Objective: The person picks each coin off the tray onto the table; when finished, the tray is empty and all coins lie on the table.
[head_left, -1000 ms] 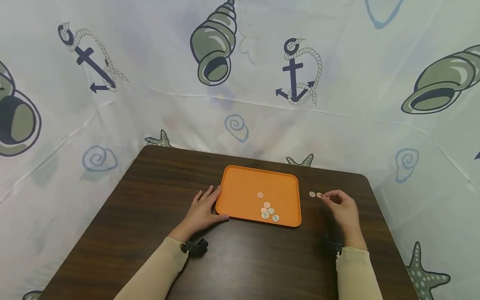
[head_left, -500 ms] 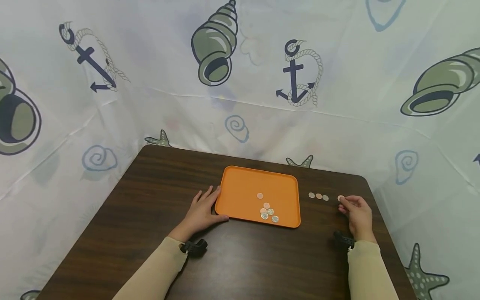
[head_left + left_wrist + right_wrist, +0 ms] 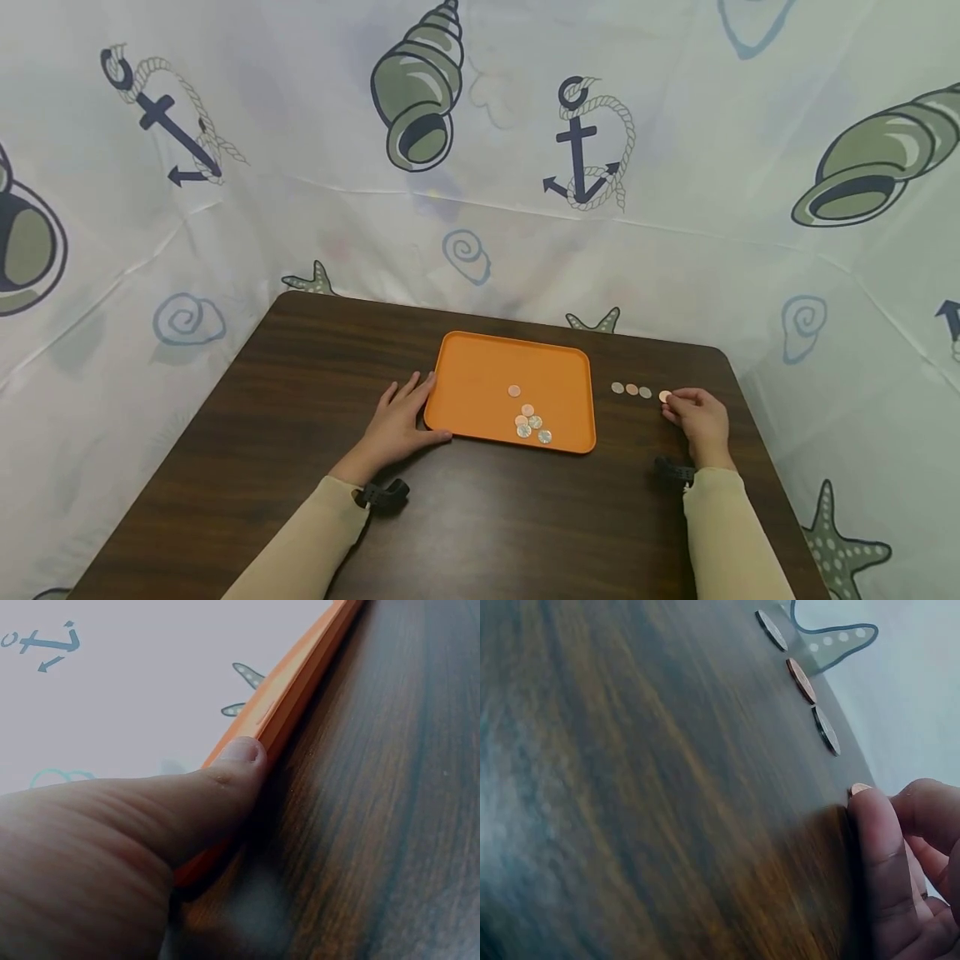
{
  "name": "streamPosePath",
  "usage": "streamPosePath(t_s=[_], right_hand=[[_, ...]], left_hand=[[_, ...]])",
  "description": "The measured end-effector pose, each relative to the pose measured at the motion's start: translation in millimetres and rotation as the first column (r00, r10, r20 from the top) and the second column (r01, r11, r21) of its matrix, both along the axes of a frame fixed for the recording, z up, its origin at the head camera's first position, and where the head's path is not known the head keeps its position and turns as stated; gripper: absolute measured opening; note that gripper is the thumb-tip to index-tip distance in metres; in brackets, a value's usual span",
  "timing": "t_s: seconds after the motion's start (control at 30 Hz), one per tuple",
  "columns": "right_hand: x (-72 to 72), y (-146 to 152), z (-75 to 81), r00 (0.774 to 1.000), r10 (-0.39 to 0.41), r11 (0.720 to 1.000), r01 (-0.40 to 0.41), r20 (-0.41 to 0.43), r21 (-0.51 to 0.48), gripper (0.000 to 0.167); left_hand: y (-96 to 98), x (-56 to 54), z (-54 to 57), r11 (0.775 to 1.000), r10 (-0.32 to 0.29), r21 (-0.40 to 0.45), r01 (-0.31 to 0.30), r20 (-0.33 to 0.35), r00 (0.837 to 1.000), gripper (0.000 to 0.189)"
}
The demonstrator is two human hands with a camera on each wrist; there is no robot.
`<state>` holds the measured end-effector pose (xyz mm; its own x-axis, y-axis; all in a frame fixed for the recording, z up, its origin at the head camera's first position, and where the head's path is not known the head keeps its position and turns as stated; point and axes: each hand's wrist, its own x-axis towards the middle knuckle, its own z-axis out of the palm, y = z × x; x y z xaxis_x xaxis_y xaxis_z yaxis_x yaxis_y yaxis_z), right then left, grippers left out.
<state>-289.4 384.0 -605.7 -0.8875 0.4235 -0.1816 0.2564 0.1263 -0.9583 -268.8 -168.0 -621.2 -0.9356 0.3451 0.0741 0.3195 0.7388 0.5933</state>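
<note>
In the head view, my left hand [image 3: 392, 429] rests at the near left corner of an orange tray [image 3: 480, 354]. Its fingers are spread along the left side, and the thumb [image 3: 238, 761] touches the tray's near rim in the left wrist view. To the right of the tray, my right hand [image 3: 697, 421] pinches a copper-coloured coin [image 3: 664, 397] between thumb and fingers, at the tabletop. Left of that coin lie a silver coin [image 3: 645, 392], a copper coin [image 3: 801, 681] and another silver coin [image 3: 771, 630], in a row. The right wrist view hides most of the pinched coin.
Several loose coins [image 3: 545, 437], silver and copper, lie in the tray's near right part; some touch or overlap. Under everything is a dark wood-grain table [image 3: 480, 517]. A white curtain [image 3: 525, 267] with shells and anchors hangs behind its far edge.
My right hand let go of a silver coin at the row's end and moved right, now holding a copper coin. It then shifted slightly left. My left hand stays at the tray.
</note>
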Motion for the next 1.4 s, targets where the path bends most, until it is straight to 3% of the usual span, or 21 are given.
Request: streamPosePath(t_s=[0.5,0.97,1.4], right_hand=[[-1.8,-3.3,-2.9,1.000,-0.002,0.991,0.002,-0.002,0.135,0.023],[1.8,2.2,-5.8,0.998,0.043,0.987,-0.050,0.046,0.152,0.037],[2.5,2.6,1.0,0.996,0.072,0.988,-0.079,0.061,0.131,0.043]], left_hand=[[1.5,3.0,2.2,1.000,0.001,0.012,-0.001,-0.003,1.000,0.115],[2.2,3.4,1.9,1.000,-0.001,0.012,0.000,0.013,1.000,0.116],[1.4,2.9,4.0,1.000,0.005,0.003,-0.005,0.006,1.000,0.115]])
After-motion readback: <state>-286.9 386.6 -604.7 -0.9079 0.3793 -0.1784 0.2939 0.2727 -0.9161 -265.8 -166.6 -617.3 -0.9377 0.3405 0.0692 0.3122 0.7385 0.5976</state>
